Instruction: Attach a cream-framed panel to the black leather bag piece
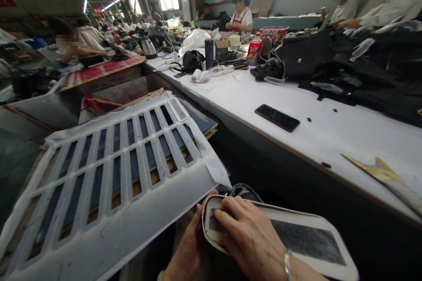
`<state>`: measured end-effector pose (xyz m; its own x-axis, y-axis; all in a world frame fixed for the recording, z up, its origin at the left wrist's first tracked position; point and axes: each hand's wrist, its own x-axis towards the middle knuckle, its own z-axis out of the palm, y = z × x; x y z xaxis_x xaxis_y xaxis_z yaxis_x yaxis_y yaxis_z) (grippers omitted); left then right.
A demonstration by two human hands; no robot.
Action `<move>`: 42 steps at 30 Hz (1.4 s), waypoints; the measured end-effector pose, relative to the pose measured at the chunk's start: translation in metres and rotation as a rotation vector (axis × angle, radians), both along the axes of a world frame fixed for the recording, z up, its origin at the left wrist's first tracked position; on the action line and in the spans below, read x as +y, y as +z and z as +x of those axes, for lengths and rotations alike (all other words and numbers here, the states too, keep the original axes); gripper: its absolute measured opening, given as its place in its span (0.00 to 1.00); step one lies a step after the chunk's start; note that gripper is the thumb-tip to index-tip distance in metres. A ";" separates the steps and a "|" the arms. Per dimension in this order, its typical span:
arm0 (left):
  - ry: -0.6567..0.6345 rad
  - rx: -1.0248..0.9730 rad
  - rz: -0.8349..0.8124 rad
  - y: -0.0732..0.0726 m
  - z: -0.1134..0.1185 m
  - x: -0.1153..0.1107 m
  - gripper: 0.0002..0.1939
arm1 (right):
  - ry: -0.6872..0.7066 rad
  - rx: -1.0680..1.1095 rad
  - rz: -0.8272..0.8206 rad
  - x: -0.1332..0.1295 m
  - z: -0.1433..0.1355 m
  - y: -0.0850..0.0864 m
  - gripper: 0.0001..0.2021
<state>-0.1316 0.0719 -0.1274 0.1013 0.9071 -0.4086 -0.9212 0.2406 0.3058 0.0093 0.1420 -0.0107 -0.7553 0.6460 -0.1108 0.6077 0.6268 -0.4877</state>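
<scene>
A long cream panel with rounded corners and a raised edge lies tilted low in front of me; it looks like the base or side of a bag. A dark grey rectangular strip is set along its middle. My left hand is closed around the panel's near-left end, its thumb at the rim and its other fingers mostly hidden behind. Across the top face lies my right hand, fingers bent and apart, fingertips pressing on the strip's left end. The right forearm covers part of the panel.
At left, a white slotted sheet rests over dark boards. A white table bears a phone, small black pieces, a yellowish blade-shaped piece, and black bags. Several co-workers sit further back, one in a red apron.
</scene>
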 end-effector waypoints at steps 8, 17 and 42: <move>-0.020 0.009 -0.038 0.020 -0.003 -0.001 0.23 | -0.030 0.030 0.020 -0.003 -0.001 -0.004 0.12; -0.060 0.044 -0.043 0.033 -0.003 0.001 0.23 | -0.033 0.055 0.067 -0.004 0.000 -0.016 0.13; -0.321 0.659 -0.111 0.075 -0.013 0.006 0.26 | -0.026 0.122 0.167 -0.004 0.003 -0.021 0.13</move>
